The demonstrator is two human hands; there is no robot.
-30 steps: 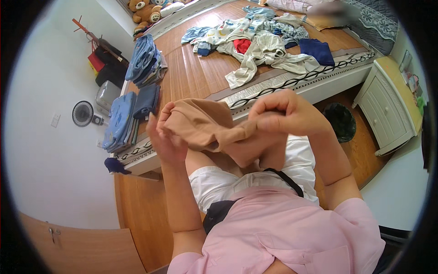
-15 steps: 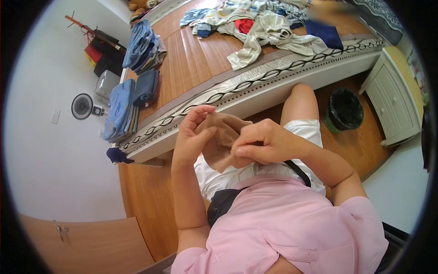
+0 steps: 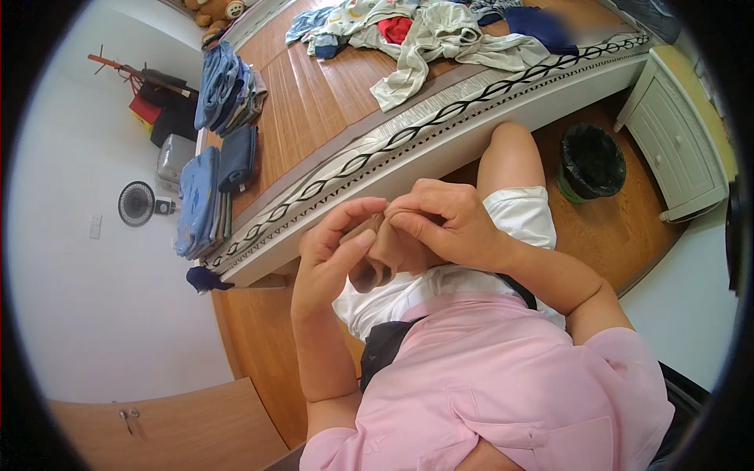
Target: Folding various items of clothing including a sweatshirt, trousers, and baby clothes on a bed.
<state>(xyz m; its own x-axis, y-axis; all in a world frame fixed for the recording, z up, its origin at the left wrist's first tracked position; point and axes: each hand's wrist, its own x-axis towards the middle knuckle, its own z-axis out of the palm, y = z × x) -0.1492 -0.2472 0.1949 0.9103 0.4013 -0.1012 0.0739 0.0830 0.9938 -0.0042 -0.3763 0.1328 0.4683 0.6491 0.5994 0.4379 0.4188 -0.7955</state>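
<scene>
A small tan cloth item [image 3: 386,255], soft and bunched up, hangs between my hands above my lap; its exact kind is hard to make out. My left hand [image 3: 330,239] grips it from the left, thumb and fingers closed on the fabric. On the other side my right hand [image 3: 452,220] pinches its upper edge, with the fingers curled in. The fingertips of both hands almost meet at the top of the cloth. Lower down, the fabric folds into a rounded, open-ended end.
Beyond my hands is a bed [image 3: 322,118] with a brown mat. Loose clothes [image 3: 440,39] lie heaped on it, folded stacks [image 3: 200,192] along its left edge. A lined trash bin [image 3: 593,165] and white cabinet [image 3: 679,137] stand right; a fan [image 3: 136,204] is left.
My right hand has moved up to the top edge of the cloth, near my left fingertips. The cloth, spread wider before, is now more gathered. The view has shifted slightly.
</scene>
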